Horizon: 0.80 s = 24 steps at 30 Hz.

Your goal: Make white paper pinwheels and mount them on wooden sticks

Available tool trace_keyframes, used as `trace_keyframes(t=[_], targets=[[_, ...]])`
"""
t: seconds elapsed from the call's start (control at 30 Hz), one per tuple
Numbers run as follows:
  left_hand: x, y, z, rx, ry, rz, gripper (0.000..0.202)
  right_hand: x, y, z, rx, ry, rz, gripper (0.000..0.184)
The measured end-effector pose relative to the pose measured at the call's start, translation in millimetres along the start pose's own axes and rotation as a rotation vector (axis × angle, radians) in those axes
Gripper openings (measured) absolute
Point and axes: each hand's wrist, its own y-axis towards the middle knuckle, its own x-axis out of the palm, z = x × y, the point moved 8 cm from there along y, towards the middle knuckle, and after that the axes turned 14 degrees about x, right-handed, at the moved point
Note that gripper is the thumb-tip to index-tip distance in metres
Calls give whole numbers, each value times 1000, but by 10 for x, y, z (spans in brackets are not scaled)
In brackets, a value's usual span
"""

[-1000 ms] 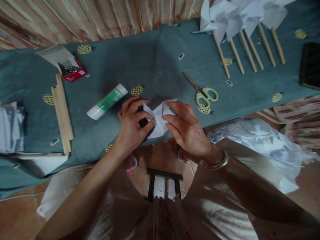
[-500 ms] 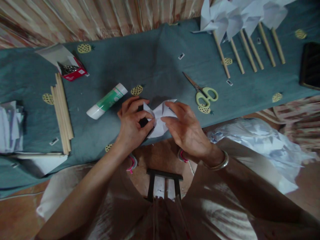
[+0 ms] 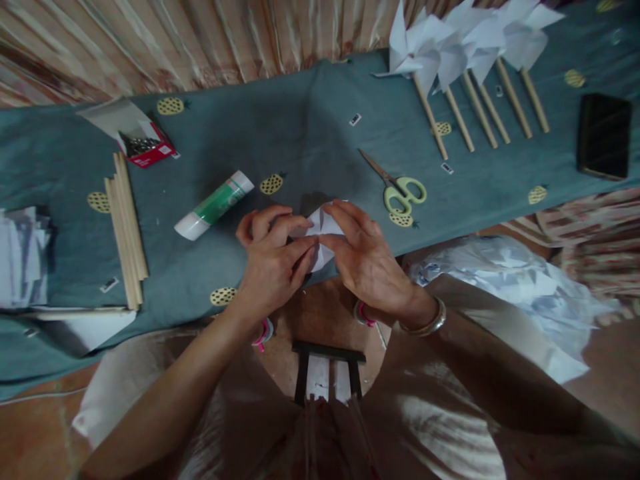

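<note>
A white paper pinwheel (image 3: 323,257) is held between my two hands at the table's near edge. My left hand (image 3: 274,257) pinches its left side, thumb and fingers closed on the paper near the centre. From the other side my right hand (image 3: 366,257) grips it, fingers over the upper right part and thumb close to the middle. Much of the paper is hidden by my fingers. To the left of my left hand lies a white and green glue stick (image 3: 215,205). Scissors with light green handles (image 3: 397,190) rest beyond my right hand, blades pointing up and left.
Finished paper pinwheels on sticks (image 3: 420,53) lie at the back right, near a black phone (image 3: 604,137). On the left are a red box of metal pins (image 3: 147,147), wooden sticks (image 3: 125,233) and stacked white paper (image 3: 23,257). A plastic bag (image 3: 510,287) sits below right.
My fingers have closed further over the pinwheel, covering more of it, and its blades are pressed inward. The view has shifted slightly, showing more of the phone.
</note>
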Motion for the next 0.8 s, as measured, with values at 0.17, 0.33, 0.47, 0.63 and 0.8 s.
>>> trace_keyframes(t=[0.17,0.33,0.47,0.63,0.8], targets=[[34,1,-9,-26,-28,-24,18,22,3,-2,2,-14,-21,30],[45,12,19,1,32,-60,19,2,-5,25,31,59,11,31],[50,-1,35,33,41,-55,21,-31,-16,71,37,138,48,32],[54,-10,42,40,26,-59,21,-51,-2,108,51,200,31,35],[56,-1,32,2,-8,-79,18,-50,-1,96,60,177,37,37]])
